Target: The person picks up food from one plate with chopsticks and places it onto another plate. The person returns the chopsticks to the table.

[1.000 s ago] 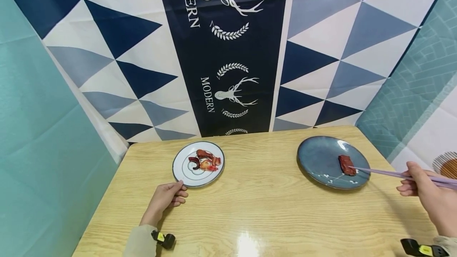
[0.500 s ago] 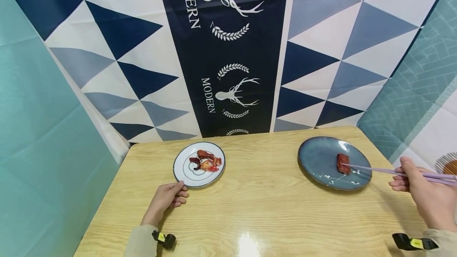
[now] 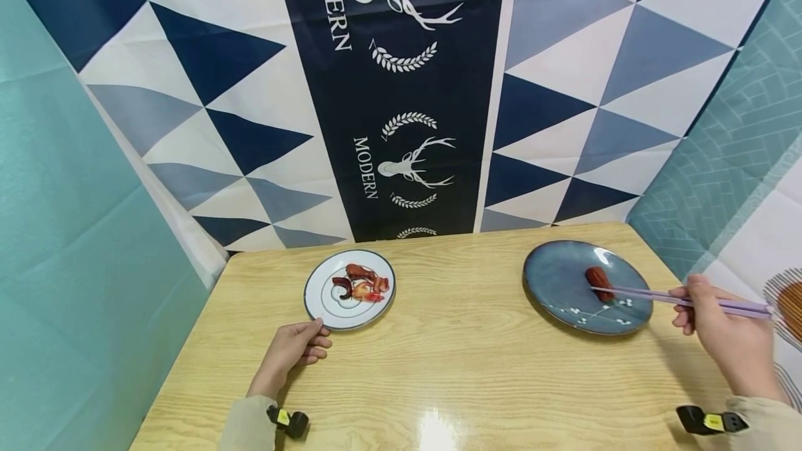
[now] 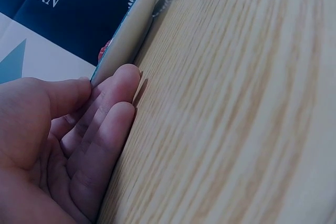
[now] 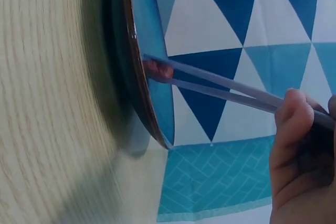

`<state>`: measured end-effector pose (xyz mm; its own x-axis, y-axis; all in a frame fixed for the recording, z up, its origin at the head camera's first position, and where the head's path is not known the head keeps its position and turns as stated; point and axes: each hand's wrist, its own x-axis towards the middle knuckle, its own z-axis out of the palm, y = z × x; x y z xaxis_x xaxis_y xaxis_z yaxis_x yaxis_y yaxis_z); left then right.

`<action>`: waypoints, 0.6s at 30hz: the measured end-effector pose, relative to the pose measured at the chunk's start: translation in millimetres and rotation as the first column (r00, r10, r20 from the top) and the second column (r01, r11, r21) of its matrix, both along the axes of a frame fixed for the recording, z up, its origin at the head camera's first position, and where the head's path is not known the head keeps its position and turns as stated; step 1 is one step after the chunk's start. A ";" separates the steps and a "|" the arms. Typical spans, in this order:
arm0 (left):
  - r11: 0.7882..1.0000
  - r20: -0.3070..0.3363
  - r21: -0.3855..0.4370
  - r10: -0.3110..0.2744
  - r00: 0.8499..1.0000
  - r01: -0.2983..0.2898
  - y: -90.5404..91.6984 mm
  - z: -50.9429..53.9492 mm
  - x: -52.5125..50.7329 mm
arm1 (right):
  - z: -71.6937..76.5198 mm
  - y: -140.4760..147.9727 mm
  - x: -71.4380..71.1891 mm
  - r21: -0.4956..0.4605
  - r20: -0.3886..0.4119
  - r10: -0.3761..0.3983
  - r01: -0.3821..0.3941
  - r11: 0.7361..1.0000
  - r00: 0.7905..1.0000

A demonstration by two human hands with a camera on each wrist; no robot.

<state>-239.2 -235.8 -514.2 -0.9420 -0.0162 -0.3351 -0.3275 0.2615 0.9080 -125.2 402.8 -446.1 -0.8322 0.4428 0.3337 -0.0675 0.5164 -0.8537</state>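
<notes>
My left hand [image 3: 293,352] pinches the near rim of a small white plate [image 3: 319,303] with a dark edge. In the left wrist view, the thumb [image 4: 71,98] lies on top of that rim, with fingers below. Several pieces of food [image 3: 361,282], one shaped like a drumstick, lie on the plate. At the right, my right hand [image 3: 733,333] holds light purple chopsticks [image 3: 664,296]. Their tips are at a reddish-brown piece of meat [image 3: 598,277] on a blue plate [image 3: 557,273]. In the right wrist view, the chopsticks [image 5: 231,90] lie either side of the meat [image 5: 159,72].
Both plates stand on a light wooden table [image 3: 438,339]. A patterned cloth [image 3: 413,89] hangs behind it, and a teal sheet [image 3: 69,263] hangs at the left. Part of a round brown and striped print [image 3: 791,305] shows at the right edge.
My right hand has moved left with the chopsticks. The meat has shifted a little left on the blue plate and turned. My left hand and the white plate stay nearly still.
</notes>
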 end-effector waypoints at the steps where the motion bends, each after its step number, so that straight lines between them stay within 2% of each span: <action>1: 1.000 0.000 0.000 -0.001 1.000 0.001 0.0 -0.2 0.1 | 0.7 -0.4 -0.3 0.021 0.002 0.005 -0.005 1.000 1.000; 9: 1.000 -0.003 -0.006 -0.004 1.000 0.004 -0.6 0.8 0.6 | 0.7 -3.9 -6.0 0.144 0.006 0.056 -0.056 0.988 0.998; 13: 1.000 0.007 -0.005 0.001 1.000 -0.001 -0.3 1.1 0.2 | -1.1 -6.2 -7.3 0.205 0.029 0.039 -0.044 0.978 0.999; 18: 1.000 0.020 -0.006 0.009 1.000 -0.009 -0.5 -0.3 -0.6 | -2.6 -6.2 -9.4 0.199 0.077 0.074 -0.088 0.976 0.994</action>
